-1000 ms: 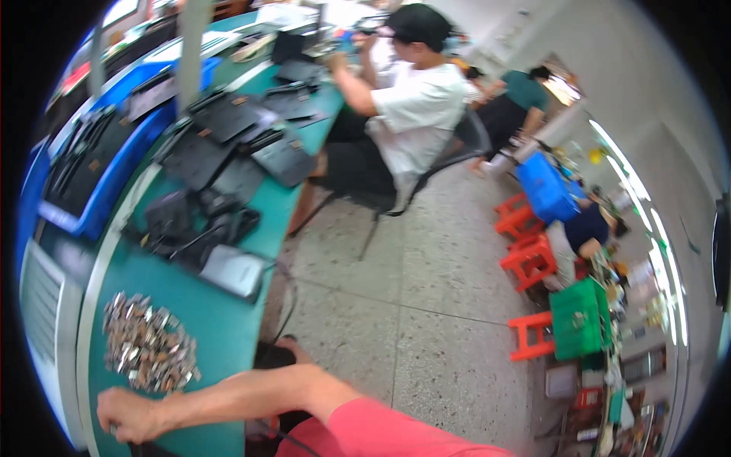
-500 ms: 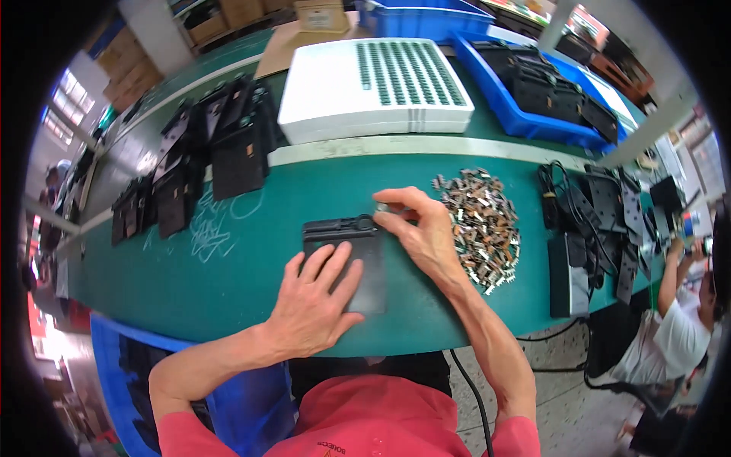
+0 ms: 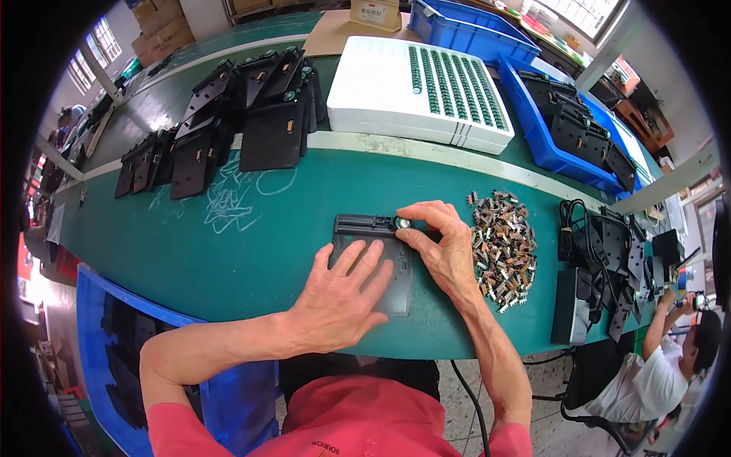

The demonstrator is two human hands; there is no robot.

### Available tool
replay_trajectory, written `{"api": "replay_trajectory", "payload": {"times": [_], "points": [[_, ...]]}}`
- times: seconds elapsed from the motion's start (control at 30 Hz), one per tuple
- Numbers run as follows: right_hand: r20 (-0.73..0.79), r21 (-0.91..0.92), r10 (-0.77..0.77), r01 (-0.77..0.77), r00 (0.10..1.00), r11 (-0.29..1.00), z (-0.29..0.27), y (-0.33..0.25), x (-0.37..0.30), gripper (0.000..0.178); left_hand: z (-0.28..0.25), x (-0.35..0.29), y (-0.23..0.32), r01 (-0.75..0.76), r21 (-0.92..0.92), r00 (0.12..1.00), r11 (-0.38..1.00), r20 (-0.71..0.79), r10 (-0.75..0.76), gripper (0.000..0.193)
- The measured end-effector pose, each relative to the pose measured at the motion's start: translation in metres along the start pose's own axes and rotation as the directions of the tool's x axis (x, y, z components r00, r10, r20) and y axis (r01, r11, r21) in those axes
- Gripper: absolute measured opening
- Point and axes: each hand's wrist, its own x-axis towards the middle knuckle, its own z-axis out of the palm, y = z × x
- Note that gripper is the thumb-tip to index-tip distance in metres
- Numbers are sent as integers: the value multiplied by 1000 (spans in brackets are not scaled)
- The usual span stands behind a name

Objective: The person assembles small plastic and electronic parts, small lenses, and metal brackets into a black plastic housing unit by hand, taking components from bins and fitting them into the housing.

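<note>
A flat black plastic panel (image 3: 397,286) lies on the green bench in front of me, with a raised, slotted strip along its far edge. My left hand (image 3: 343,293) rests on it, fingers spread, covering its left and middle parts. At the panel's far right corner, my right hand (image 3: 440,247) pinches a small round part (image 3: 403,223) with a shiny centre and green edge between thumb and index finger. The part is at the end of the strip; whether it is seated there I cannot tell.
A pile of small metal-and-brown switch-like parts (image 3: 502,251) lies to the right, near a black box (image 3: 569,305) and cables. Behind are a white foam block (image 3: 373,84) with rows of round green parts, stacked black panels (image 3: 270,137) and a blue bin (image 3: 548,156). Another person (image 3: 647,365) sits at right.
The whole view has shifted. My right hand has brought the round part from just beyond the panel's corner onto it. My left hand still lies on the panel.
</note>
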Motion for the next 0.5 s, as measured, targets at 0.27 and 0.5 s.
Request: {"api": "replay_trajectory", "payload": {"times": [0.27,0.5], "points": [[29,-22,8,-7,1000,1000,0,-1,3,25,-2,0,1,20,-12,999,1000,34,-20,73],[55,-66,28,-24,998,998,0,-2,4,25,-1,0,1,22,-10,999,1000,47,-22,73]]}}
